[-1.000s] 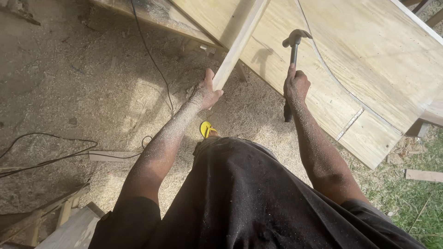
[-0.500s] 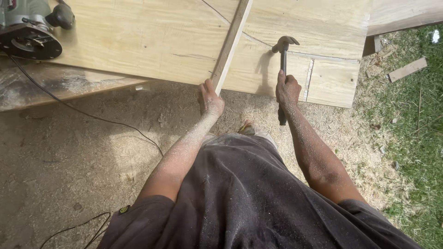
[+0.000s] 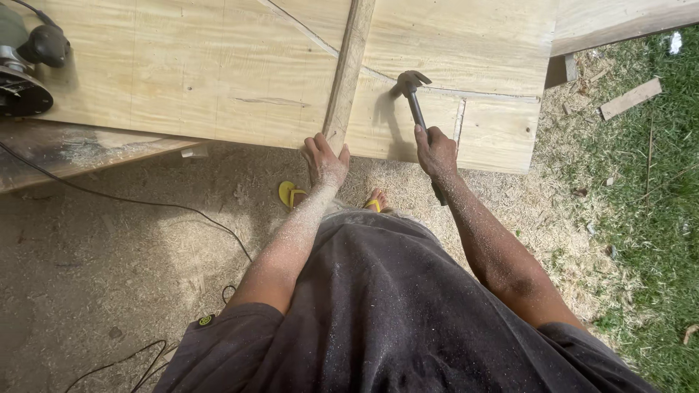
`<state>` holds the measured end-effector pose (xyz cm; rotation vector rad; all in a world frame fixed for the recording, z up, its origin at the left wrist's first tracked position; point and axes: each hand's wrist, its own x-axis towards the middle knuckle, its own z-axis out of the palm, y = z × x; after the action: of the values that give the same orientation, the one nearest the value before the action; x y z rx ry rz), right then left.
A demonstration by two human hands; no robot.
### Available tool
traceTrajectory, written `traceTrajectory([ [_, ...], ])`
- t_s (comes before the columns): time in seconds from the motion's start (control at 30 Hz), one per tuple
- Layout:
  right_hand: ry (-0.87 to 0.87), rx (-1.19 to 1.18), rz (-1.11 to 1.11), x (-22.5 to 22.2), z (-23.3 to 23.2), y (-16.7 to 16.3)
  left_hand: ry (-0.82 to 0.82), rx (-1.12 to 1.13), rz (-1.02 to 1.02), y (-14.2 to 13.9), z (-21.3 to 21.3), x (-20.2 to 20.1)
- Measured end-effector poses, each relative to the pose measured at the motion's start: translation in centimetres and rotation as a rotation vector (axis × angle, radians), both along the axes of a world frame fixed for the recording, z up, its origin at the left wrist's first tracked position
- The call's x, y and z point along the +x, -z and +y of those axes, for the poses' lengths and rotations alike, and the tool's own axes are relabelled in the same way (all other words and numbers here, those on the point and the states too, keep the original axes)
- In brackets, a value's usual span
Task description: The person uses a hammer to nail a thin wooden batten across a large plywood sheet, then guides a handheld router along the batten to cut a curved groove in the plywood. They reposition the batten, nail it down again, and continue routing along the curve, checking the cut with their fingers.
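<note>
While the right hand (image 3: 435,151) closed around a stiff, head-heavy hammer (image 3: 416,102) at mid-handle above the plywood sheet (image 3: 218,73), the left hand (image 3: 325,161) pinched the light, rigid wooden strip's (image 3: 348,73) near end.

Power tool (image 3: 25,69) cut by left edge; batten (image 3: 348,73) top cropped.

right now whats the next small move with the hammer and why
Probably a short downward tap. The right hand holds the hammer with its head raised over the plywood sheet, while the left hand steadies the near end of the wooden strip beside it.
</note>
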<state>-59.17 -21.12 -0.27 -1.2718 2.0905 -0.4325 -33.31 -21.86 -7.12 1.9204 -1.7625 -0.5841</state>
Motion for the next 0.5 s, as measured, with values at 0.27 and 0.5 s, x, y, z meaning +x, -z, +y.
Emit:
traceTrajectory([
  [0.27,-0.192,0.069,-0.007,3.7,-0.6,-0.1,-0.072,-0.008,0.059,0.1,0.7,-0.6],
  [0.5,-0.302,0.116,-0.013,4.6,-1.1,1.4,-0.092,0.042,0.095,-0.7,1.8,-0.7],
])
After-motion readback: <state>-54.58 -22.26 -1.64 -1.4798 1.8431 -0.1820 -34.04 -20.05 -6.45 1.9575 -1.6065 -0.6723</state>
